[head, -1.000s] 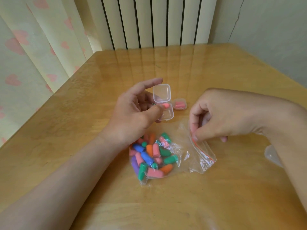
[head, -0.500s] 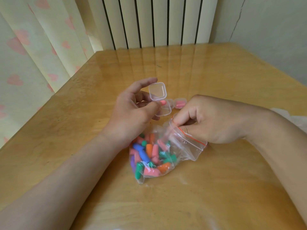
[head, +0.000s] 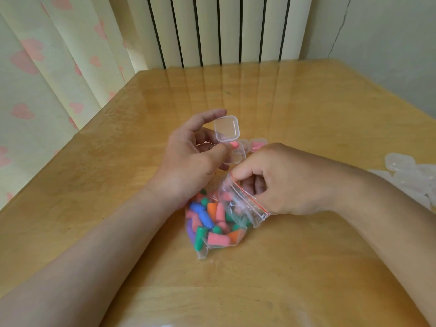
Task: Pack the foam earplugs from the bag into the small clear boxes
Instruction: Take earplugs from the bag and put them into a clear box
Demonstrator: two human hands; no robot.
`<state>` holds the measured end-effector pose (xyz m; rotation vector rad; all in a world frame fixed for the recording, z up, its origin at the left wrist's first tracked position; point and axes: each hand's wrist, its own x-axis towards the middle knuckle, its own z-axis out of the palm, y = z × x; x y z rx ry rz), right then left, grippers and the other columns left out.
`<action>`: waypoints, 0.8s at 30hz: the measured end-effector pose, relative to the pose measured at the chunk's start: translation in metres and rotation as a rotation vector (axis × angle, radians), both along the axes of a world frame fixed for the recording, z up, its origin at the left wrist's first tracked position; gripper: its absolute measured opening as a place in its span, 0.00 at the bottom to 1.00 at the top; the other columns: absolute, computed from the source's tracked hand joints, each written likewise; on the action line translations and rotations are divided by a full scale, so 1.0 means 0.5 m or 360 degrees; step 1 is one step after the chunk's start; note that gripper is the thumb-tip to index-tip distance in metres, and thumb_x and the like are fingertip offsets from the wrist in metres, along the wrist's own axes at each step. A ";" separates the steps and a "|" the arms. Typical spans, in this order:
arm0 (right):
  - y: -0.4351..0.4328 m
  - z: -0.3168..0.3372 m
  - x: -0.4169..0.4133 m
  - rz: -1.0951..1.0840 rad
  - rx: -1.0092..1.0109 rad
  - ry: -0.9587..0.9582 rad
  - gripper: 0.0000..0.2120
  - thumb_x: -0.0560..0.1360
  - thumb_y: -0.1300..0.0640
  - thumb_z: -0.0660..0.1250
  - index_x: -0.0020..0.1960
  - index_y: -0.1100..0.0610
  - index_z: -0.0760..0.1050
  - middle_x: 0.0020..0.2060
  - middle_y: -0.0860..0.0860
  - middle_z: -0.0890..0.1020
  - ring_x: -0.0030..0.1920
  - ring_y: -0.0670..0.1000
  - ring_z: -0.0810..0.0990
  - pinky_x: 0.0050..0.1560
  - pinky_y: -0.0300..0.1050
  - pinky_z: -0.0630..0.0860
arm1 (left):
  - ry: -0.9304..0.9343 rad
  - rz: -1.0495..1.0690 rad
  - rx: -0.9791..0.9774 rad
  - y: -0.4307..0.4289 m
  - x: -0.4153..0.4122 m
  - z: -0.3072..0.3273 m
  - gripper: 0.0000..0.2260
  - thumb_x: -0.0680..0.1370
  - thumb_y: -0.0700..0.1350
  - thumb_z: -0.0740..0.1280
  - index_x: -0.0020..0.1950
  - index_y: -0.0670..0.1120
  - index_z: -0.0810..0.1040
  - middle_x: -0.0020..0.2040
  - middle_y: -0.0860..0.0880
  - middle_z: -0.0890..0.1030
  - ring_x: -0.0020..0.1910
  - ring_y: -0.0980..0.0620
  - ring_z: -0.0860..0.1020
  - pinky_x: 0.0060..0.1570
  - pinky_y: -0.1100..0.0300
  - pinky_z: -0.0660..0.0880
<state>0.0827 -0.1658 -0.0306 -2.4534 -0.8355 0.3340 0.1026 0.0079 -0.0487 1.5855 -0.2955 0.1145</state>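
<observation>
A clear zip bag (head: 218,223) of several coloured foam earplugs lies on the wooden table (head: 306,109). My right hand (head: 280,180) has its fingers inside the bag's red-lined mouth, curled among the plugs; whether they hold one is hidden. My left hand (head: 191,159) holds a small clear box (head: 232,147) with its lid up, thumb pressing a pink earplug (head: 234,145) at the box's rim. Just behind it sits a shut clear box (head: 258,145) with pink plugs inside.
A pile of more small clear boxes (head: 410,175) lies at the table's right edge. Curtains with pink hearts hang to the left, and a ribbed radiator stands behind the table's far edge.
My right hand moved left from the bag's outer corner and pushed its fingers into the mouth, tipping the opening up. The left hand with the open box stayed about where it was.
</observation>
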 end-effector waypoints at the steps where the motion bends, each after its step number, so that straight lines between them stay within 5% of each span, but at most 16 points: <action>1: 0.002 -0.001 0.000 -0.0013 0.0038 -0.0002 0.04 0.75 0.57 0.72 0.50 0.53 0.83 0.34 0.53 0.82 0.30 0.43 0.72 0.34 0.49 0.76 | -0.0001 0.0004 0.0000 0.000 0.000 0.000 0.22 0.74 0.31 0.72 0.65 0.46 0.77 0.41 0.45 0.81 0.35 0.53 0.81 0.37 0.61 0.78; 9: 0.002 0.012 -0.006 -0.0011 0.0245 0.0036 0.07 0.76 0.58 0.72 0.49 0.48 0.86 0.41 0.42 0.82 0.34 0.40 0.79 0.36 0.35 0.76 | -0.0005 0.0019 0.0011 0.001 0.000 -0.001 0.22 0.74 0.31 0.72 0.65 0.47 0.77 0.42 0.45 0.82 0.35 0.53 0.81 0.38 0.60 0.79; 14: -0.018 0.034 -0.005 -0.0074 0.0300 0.0078 0.11 0.74 0.64 0.68 0.48 0.52 0.86 0.39 0.44 0.85 0.37 0.43 0.82 0.42 0.40 0.79 | -0.0008 0.0015 0.0012 0.002 -0.002 -0.001 0.22 0.74 0.32 0.73 0.65 0.47 0.77 0.41 0.45 0.81 0.34 0.53 0.80 0.37 0.61 0.78; 19: -0.043 0.063 0.005 -0.0286 0.0728 0.0059 0.06 0.68 0.61 0.66 0.37 0.59 0.81 0.33 0.55 0.84 0.34 0.49 0.83 0.29 0.48 0.78 | -0.0019 -0.0004 0.0006 0.003 -0.003 0.002 0.23 0.73 0.32 0.73 0.66 0.47 0.77 0.45 0.35 0.81 0.36 0.49 0.80 0.37 0.61 0.78; 24: -0.042 0.059 0.014 -0.0444 0.1046 -0.0157 0.07 0.73 0.71 0.66 0.42 0.62 0.81 0.30 0.55 0.84 0.30 0.52 0.81 0.24 0.47 0.75 | -0.0009 -0.0010 -0.0037 0.003 -0.003 0.004 0.25 0.72 0.33 0.75 0.67 0.47 0.76 0.47 0.33 0.80 0.38 0.47 0.82 0.40 0.58 0.81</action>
